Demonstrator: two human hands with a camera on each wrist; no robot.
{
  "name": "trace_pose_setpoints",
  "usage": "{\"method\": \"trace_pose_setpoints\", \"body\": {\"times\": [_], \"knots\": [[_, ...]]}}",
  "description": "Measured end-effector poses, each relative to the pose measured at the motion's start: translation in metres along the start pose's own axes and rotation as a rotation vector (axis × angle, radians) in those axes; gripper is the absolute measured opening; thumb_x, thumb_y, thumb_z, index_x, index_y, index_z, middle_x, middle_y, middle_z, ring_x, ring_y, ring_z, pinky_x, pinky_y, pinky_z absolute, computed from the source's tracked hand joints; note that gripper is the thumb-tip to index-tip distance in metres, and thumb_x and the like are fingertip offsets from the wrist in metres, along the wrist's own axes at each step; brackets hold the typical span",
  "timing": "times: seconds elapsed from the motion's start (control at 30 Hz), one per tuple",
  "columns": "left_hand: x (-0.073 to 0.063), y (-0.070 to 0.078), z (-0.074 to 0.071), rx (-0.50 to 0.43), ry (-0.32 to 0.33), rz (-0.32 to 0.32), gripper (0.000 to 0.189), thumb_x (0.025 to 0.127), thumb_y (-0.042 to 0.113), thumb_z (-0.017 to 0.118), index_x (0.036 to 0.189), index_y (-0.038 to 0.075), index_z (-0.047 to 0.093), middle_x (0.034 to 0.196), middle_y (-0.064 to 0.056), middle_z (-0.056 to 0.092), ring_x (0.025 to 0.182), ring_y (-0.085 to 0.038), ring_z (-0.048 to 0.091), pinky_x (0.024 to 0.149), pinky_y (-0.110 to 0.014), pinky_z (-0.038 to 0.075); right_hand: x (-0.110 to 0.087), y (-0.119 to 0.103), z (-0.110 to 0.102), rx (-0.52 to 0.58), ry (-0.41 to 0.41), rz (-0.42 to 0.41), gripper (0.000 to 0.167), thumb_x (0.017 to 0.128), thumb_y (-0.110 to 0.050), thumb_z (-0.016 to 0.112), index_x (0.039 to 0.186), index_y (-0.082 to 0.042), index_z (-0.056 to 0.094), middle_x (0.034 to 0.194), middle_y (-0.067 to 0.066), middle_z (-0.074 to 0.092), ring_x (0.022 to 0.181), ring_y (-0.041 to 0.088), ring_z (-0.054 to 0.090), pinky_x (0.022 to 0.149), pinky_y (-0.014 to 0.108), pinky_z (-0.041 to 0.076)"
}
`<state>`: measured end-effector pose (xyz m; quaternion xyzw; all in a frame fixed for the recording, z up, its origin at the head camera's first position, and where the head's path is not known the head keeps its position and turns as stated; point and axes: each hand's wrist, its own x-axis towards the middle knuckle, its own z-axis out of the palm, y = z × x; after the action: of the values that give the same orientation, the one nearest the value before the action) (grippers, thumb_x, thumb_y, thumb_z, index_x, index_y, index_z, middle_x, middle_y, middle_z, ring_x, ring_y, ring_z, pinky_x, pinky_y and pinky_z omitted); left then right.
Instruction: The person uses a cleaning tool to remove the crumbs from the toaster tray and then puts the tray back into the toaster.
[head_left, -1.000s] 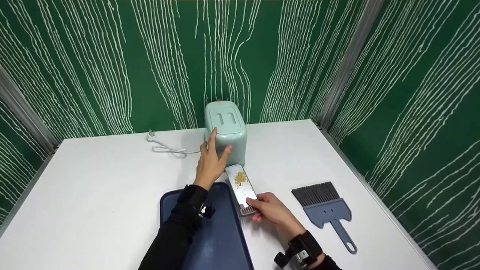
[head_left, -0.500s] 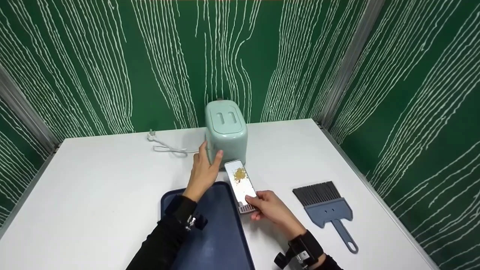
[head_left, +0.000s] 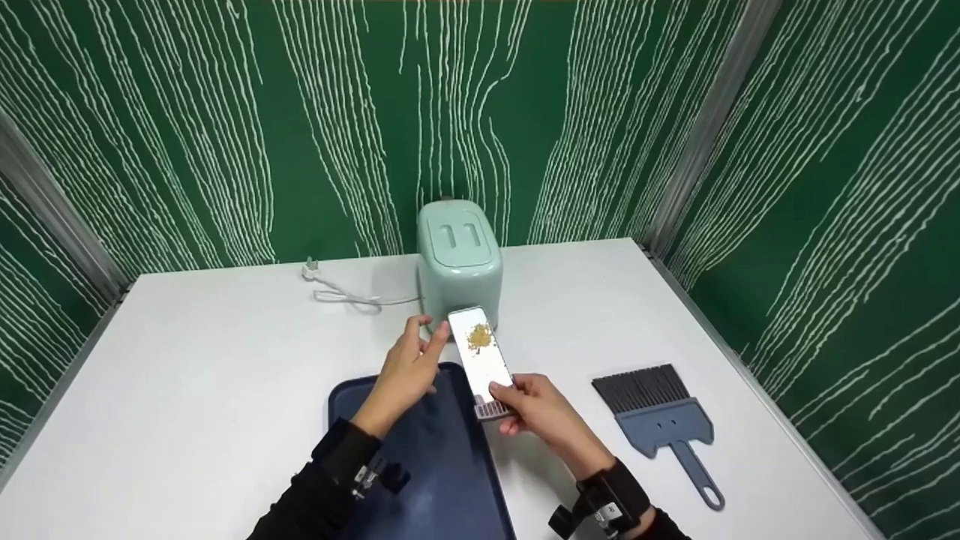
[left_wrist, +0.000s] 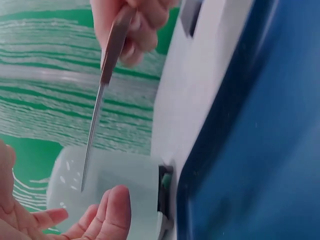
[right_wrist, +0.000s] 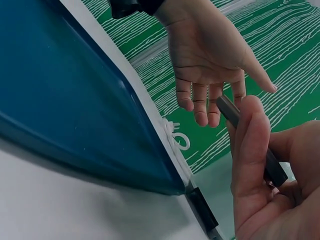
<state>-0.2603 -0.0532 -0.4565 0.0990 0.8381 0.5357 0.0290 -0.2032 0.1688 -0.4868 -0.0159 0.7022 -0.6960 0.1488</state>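
My right hand (head_left: 547,416) pinches the grey slotted end of a narrow crumb tray (head_left: 486,371), thumb on top. Yellow-brown crumbs (head_left: 480,337) lie in a small heap near its far end. In the left wrist view the crumb tray (left_wrist: 93,132) shows edge-on, raised above the table. My left hand (head_left: 403,373) holds nothing; its fingers are loosely bent beside the tray's far end. In the right wrist view the left hand's palm (right_wrist: 207,57) shows, fingers apart from the tray. A mint-green toaster (head_left: 463,281) with its lid on stands just beyond both hands.
A dark blue serving tray (head_left: 431,465) lies under the left forearm, its far edge short of the toaster. To the right rests a blue-grey brush (head_left: 664,426) with dark bristles. The toaster's white cord and plug (head_left: 349,298) lie at the back left.
My left hand has come off the toaster's side, moving down and toward me, fingers curling loosely. My right hand has lifted the crumb tray slightly, its far end now overlapping the toaster's front.
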Motion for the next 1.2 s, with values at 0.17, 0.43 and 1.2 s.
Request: {"method": "trace_pose_setpoints", "body": {"times": [0.17,0.43,1.2], "knots": [[-0.017,0.003,0.001,-0.06,-0.065,-0.045,0.063,0.112,0.058,0.046,0.156,0.013,0.043,0.11,-0.021,0.064,0.082,-0.03,0.069,0.061,-0.046,0.064,0.001,-0.009,0.009,0.009,-0.013,-0.027,0.028,0.109,-0.018,0.062,0.113,0.01,0.062,0.079,0.001,0.07,0.052,0.002,0.06,0.053,0.016,0.052],[-0.036,0.002,0.005,-0.172,-0.082,-0.093,0.044,0.114,0.048,0.047,0.144,0.016,0.051,0.092,-0.007,0.057,0.068,-0.023,0.064,0.054,-0.041,0.062,0.003,-0.02,0.021,0.018,-0.025,-0.047,0.03,0.11,-0.019,0.062,0.115,0.01,0.062,0.078,0.0,0.071,0.051,0.002,0.061,0.052,0.017,0.052],[-0.075,-0.001,0.004,-0.388,-0.122,-0.089,0.042,0.115,0.046,0.046,0.142,0.015,0.048,0.076,-0.007,0.062,0.059,-0.016,0.059,0.048,-0.032,0.056,0.013,-0.03,0.06,0.051,-0.017,-0.092,0.029,0.109,-0.018,0.061,0.118,0.009,0.063,0.077,0.0,0.072,0.05,0.003,0.062,0.051,0.017,0.051]]}}
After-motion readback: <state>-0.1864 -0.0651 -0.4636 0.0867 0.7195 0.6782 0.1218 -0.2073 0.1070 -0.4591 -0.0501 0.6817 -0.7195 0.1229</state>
